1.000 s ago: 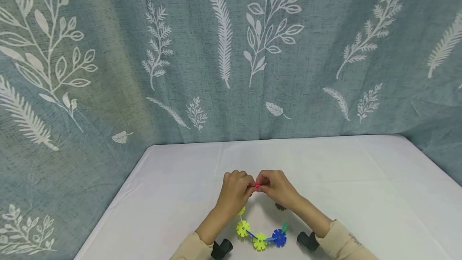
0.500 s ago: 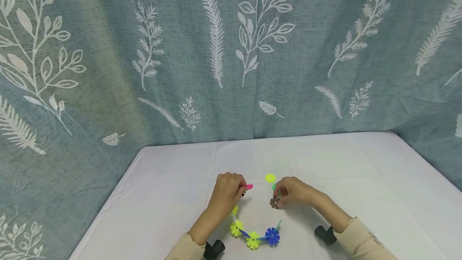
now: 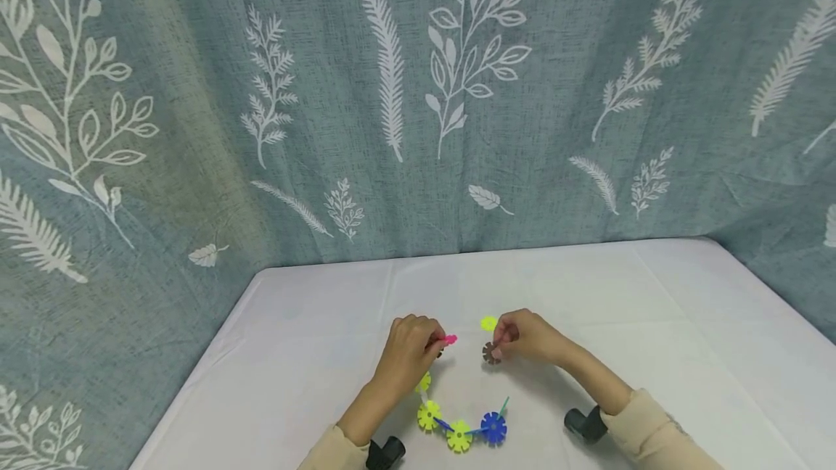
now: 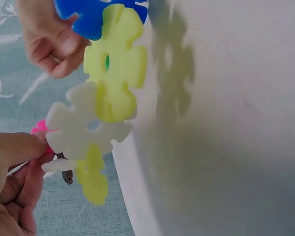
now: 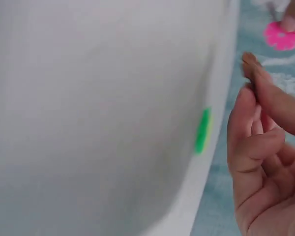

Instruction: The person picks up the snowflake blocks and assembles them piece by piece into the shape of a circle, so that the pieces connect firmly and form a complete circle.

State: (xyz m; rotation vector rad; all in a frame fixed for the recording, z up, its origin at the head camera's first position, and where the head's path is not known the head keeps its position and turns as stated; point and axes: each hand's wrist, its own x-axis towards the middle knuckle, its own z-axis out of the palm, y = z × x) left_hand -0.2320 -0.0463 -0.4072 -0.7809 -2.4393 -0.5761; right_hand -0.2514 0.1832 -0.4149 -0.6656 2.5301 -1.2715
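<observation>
A chain of snowflake-shaped plastic pieces lies on the white table (image 3: 653, 310): a blue piece (image 3: 493, 428), yellow pieces (image 3: 459, 436) and a green one (image 3: 503, 405). My left hand (image 3: 439, 343) pinches the chain's pink end piece (image 3: 449, 340). The left wrist view shows the chain close up, yellow (image 4: 115, 64) and white (image 4: 81, 130) pieces hanging from my left fingers (image 4: 14, 162). My right hand (image 3: 498, 350) pinches a loose brown piece (image 3: 490, 352) just right of the pink one, a small gap between them. My right fingers (image 5: 265, 147) show curled in the right wrist view.
A loose yellow-green piece (image 3: 488, 323) lies on the table just behind my hands; it shows as a green blur (image 5: 202, 130) in the right wrist view. A blue-grey leaf-patterned curtain (image 3: 418, 93) hangs behind the table and to its left.
My right hand let go of the pink end, moved right, took the brown piece off the table and lifted it back leftward. My left hand stayed holding the pink piece.
</observation>
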